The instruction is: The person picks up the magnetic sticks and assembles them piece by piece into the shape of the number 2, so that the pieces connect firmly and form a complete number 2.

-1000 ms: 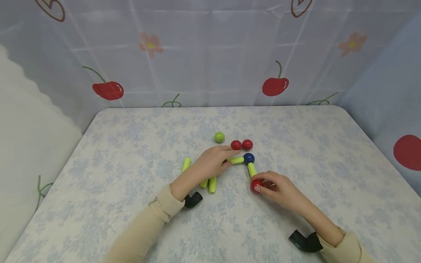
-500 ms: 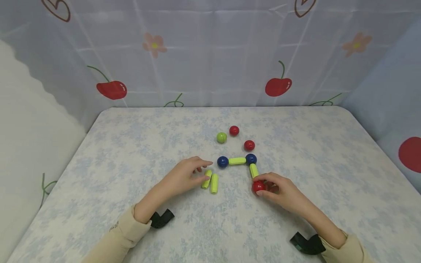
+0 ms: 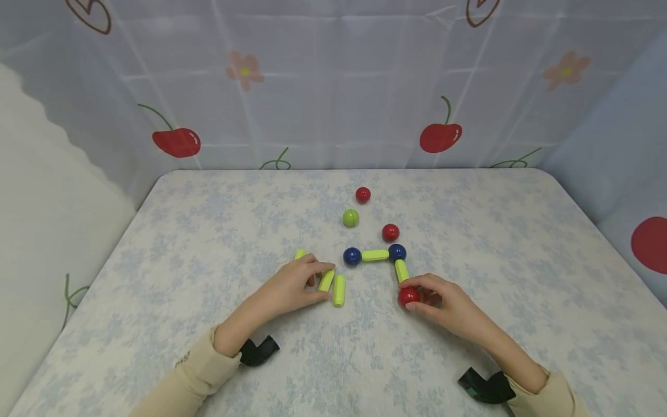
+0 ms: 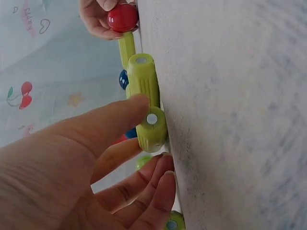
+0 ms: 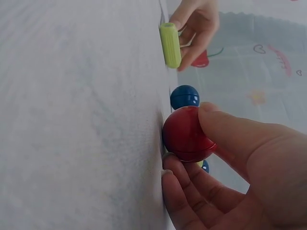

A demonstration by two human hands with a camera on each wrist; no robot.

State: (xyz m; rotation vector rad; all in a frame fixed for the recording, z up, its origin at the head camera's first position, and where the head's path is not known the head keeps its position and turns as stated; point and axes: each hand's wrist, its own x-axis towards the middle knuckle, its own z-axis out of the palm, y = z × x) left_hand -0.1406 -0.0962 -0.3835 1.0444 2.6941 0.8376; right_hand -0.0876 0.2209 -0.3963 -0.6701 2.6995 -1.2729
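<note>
My right hand (image 3: 438, 301) pinches a red ball (image 3: 408, 297) at the near end of a small linked shape. From that ball a yellow-green magnetic stick (image 3: 401, 271) leads to a blue ball (image 3: 397, 252). A second yellow-green stick (image 3: 375, 255) runs left from there to another blue ball (image 3: 352, 256). Left of the shape, my left hand (image 3: 289, 286) has thumb and index finger on either side of a loose magnetic stick (image 4: 152, 132), which shows a metal disc in its end. Just right of it lies another loose stick (image 3: 339, 291).
Behind the linked shape lie a loose red ball (image 3: 391, 233), a green ball (image 3: 351, 218) and, farthest back, another red ball (image 3: 363, 194). One more stick (image 3: 299, 253) pokes out behind my left hand. A patterned curtain (image 3: 333, 87) hangs beyond the table's (image 3: 208, 220) far edge.
My left hand has moved left from the linked shape to a loose stick and closed on it. One red ball has rolled back, past the green ball. My right hand stays on its red ball.
</note>
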